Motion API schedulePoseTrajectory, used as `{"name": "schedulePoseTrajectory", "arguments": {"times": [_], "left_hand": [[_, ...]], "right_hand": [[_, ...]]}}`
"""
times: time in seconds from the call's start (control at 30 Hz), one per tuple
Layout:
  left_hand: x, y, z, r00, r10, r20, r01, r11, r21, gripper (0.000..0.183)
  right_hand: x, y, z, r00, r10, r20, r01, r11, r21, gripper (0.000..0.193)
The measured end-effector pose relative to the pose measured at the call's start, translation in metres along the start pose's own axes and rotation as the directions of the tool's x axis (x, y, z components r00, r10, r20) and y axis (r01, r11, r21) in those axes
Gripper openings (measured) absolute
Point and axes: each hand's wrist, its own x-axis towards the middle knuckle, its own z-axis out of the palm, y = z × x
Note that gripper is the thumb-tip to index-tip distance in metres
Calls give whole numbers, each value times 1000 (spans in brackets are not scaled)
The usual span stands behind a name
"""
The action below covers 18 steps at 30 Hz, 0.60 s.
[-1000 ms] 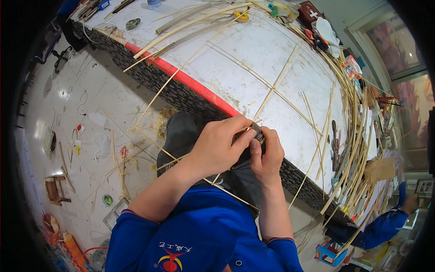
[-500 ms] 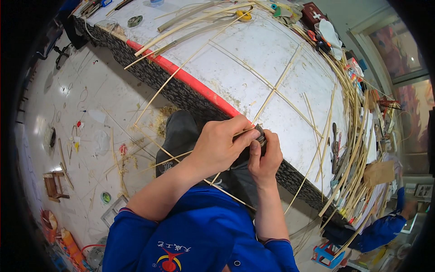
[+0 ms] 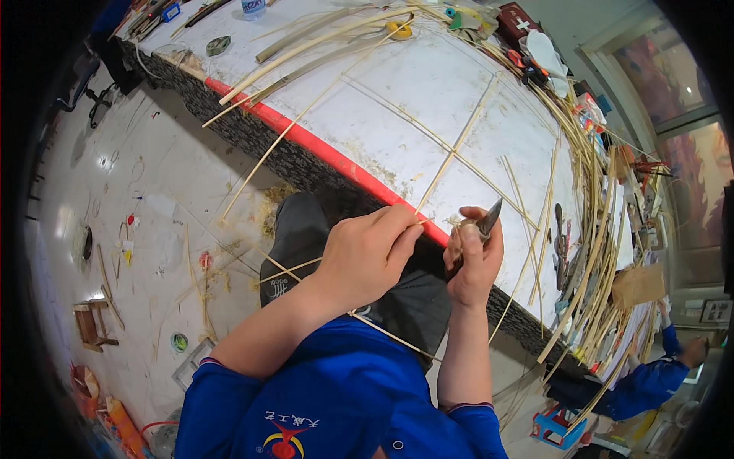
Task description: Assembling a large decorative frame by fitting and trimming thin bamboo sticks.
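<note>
Rightward, strips (image 3: 594, 277) crowd table (image 3: 428, 92) (cardboard (image 3: 638, 285) alongside) | left hand (image 3: 373, 249) pinches thin stick (image 3: 424, 222) | right hand (image 3: 474, 262) grips knife (image 3: 491, 217)

Wide fisheye view downward from head height

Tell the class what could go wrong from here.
The dark, pointed metal blade in the bare right hand is near the bare left hand; a slip might cut it.
The thin, pale, wood-like strip pinched in the left hand might split or snap if pressed hard.
A long, pale stick overhanging the red edge of the white table could get knocked.
</note>
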Motion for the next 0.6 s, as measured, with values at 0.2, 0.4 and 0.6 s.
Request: {"name": "schedulePoseTrajectory", "arguments": {"times": [0.2,0.4,0.6], "left_hand": [[-2,3,0,991,128,26,-131,979,156,6],[-4,2,1,984,176,43,-181,954,241,8],[-2,0,2,970,227,89,-243,927,285,9]], "right_hand": [[-8,-11,11,991,35,131,-33,999,-17,13],[-7,-18,13,976,146,162,-159,985,74,13],[-5,-16,11,962,222,160,-228,974,17,14]]}}
